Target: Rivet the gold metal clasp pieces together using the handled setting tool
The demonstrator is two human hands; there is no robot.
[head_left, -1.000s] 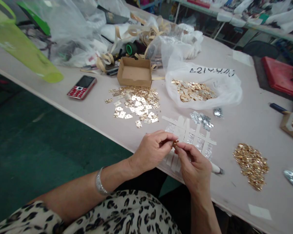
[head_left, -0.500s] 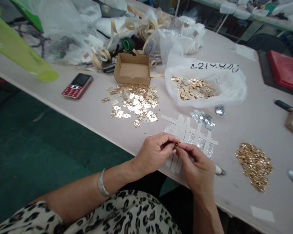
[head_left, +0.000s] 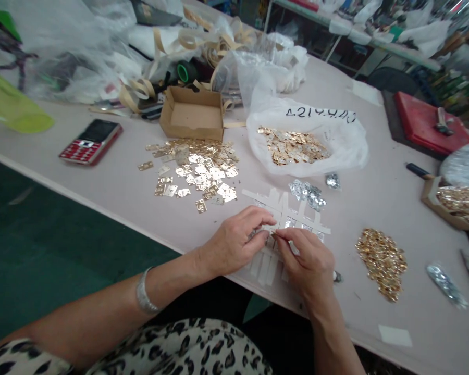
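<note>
My left hand (head_left: 234, 242) and my right hand (head_left: 307, 263) meet over a lattice of crossed white paper strips (head_left: 285, 200), with their fingertips resting on it. Silvery pieces lie under the strips. Any small piece between my fingers is hidden. A loose pile of flat gold metal plates (head_left: 191, 174) lies to the upper left of my hands. Gold plates also fill a white plastic bag (head_left: 336, 148) behind the lattice. A heap of small gold pieces (head_left: 381, 263) lies to the right, and silver pieces (head_left: 308, 194) lie just beyond the lattice.
A red mobile phone (head_left: 91, 141) and an open cardboard box (head_left: 191, 112) stand on the pale table (head_left: 109, 179), whose front edge runs past my left forearm. Plastic bags and coiled beige strips crowd the back. A red tray (head_left: 432, 122) stands at the far right.
My fingertips have dropped from pinching a small gold piece above the lattice to resting on the strips. The whole scene has shifted left in view as the camera turned right.
</note>
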